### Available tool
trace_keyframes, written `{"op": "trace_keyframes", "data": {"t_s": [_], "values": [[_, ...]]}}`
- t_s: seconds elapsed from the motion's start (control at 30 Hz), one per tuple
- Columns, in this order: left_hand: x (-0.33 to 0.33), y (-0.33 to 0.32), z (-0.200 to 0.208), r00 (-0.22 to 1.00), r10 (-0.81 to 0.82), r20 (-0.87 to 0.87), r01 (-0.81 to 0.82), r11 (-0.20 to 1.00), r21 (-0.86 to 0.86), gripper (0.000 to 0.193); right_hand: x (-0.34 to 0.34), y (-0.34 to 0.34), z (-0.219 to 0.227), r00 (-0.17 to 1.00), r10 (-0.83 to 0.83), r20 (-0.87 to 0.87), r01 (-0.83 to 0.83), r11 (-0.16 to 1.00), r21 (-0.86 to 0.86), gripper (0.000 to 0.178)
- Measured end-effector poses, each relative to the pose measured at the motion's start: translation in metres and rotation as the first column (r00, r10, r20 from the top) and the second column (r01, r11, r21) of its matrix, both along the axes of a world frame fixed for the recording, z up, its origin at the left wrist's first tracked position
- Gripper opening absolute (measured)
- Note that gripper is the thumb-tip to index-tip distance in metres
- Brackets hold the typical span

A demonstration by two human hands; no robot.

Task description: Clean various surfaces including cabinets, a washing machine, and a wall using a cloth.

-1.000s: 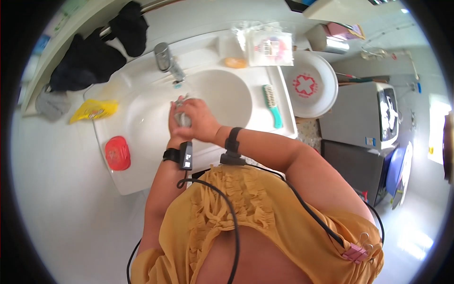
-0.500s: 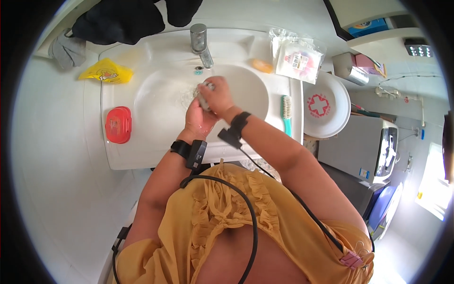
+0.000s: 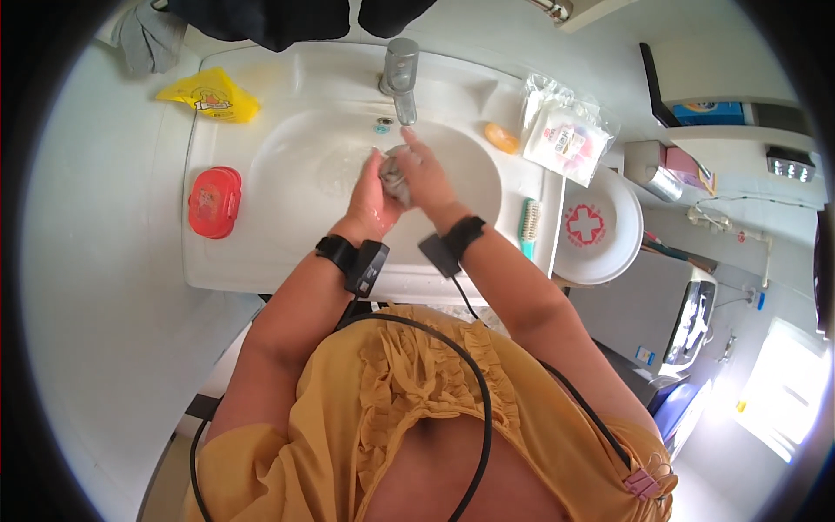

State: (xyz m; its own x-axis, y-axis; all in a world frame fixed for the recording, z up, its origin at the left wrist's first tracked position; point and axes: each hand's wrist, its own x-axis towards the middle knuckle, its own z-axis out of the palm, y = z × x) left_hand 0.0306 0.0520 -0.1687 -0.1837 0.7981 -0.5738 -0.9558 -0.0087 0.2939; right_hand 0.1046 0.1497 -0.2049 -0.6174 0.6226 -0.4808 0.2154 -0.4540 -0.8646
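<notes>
White sink [image 3: 296, 187], grey cloth [image 3: 394, 180] above it — red box [image 3: 215, 202] left, bright window [image 3: 785, 383] right

I see on the white surface [image 3: 252, 268], left of the tap [image 3: 401, 70]: yellow bag [image 3: 216, 96], red box [image 3: 215, 203]; right: orange bar [image 3: 501, 137], packet [image 3: 564, 143], brush [image 3: 529, 228].

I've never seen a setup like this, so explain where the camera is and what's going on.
No robot here, just a person's bare hands, seen from above through a fisheye camera worn on the head, which bends straight edges. Each wrist wears a black band with a small box. The left hand and right hand hold a crumpled greyish bundle between them over a white basin. Around it lie a red box, yellow packet, orange bar, clear plastic bag and green-handled brush.
</notes>
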Motion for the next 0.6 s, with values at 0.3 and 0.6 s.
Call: {"op": "trace_keyframes", "data": {"t_s": [0.3, 0.6], "values": [[-0.019, 0.011, -0.068, 0.990, -0.021, 0.139, 0.012, 0.998, 0.068, 0.026, -0.001, -0.001, 0.022, 0.922, 0.353, 0.160, -0.291, 0.359, 0.887, 0.046], [0.009, 0.004, -0.055, 0.998, -0.058, -0.033, 0.052, 0.987, -0.155, 0.020, -0.001, -0.012, 0.007, 0.942, 0.228, 0.246, -0.335, 0.589, 0.736, 0.023]]}}
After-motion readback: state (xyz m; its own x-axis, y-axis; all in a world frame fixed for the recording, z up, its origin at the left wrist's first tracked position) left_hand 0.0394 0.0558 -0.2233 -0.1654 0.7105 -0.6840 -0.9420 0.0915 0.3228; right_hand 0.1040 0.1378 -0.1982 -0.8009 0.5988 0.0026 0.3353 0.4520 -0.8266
